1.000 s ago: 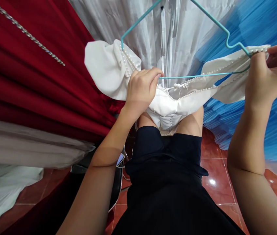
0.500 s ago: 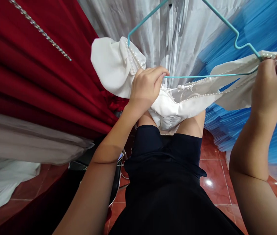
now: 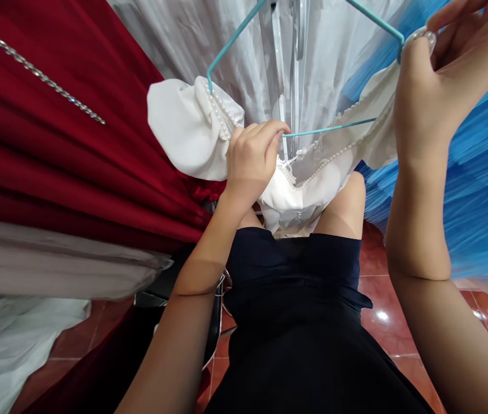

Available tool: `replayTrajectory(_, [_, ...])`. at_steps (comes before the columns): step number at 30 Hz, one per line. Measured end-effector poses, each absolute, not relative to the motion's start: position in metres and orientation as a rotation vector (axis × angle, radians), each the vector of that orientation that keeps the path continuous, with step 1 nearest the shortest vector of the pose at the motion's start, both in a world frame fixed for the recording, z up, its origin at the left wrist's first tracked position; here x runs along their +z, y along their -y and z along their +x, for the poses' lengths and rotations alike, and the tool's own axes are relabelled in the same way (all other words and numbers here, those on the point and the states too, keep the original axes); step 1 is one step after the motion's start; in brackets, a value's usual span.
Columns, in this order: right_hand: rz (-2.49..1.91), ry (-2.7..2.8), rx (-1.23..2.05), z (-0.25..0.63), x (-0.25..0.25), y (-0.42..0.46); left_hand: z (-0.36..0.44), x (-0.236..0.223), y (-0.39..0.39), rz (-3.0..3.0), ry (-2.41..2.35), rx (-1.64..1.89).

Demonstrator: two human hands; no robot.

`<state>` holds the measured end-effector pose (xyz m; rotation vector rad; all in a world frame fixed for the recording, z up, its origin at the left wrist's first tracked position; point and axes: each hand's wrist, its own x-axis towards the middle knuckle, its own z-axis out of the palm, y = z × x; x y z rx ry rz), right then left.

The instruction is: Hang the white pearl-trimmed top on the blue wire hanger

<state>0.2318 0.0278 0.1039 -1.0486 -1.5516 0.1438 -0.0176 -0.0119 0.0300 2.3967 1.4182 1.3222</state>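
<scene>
A white dress [image 3: 282, 192] with pearl-beaded edges hangs on a light-blue wire hanger [image 3: 235, 43] in front of my legs. My left hand [image 3: 252, 158] is closed around the hanger's bottom bar, close to the dress's left puffed sleeve [image 3: 187, 129]. That sleeve's beaded strap loops over the hanger's left corner. Up at the right corner, my right hand [image 3: 446, 75] pinches the pearl-edged strap of the other sleeve [image 3: 377, 98] against the hanger. Part of that sleeve and the hanger's right end are hidden behind my right hand.
Red draped fabric [image 3: 97, 144] with a rhinestone trim [image 3: 45, 75] fills the left. Blue tulle [image 3: 481, 201] hangs on the right, grey-white fabric [image 3: 192, 34] behind the hanger. Below are red floor tiles [image 3: 386, 310] and a dark object [image 3: 161, 282] with cables beside my left leg.
My right hand has moved up and inward with the strap, and the hanger now tilts up on the right. My left hand keeps its grip, almost in place.
</scene>
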Motion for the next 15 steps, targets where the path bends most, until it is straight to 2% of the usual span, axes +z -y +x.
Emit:
replayTrajectory(7, [-1.007,1.720,0.150,0.212,0.094,0.033,-0.015,0.023,0.008,2.293,-1.439,1.342])
replayTrajectory(11, [-0.935,1.853,0.019,0.192,0.083,0.023,-0.011,0.019,0.008,2.285,-1.483,1.390])
replayTrajectory(15, [-1.089,2.030,0.038,0.173,0.045,0.002,-0.009,0.016,0.012,2.262,-1.520,1.414])
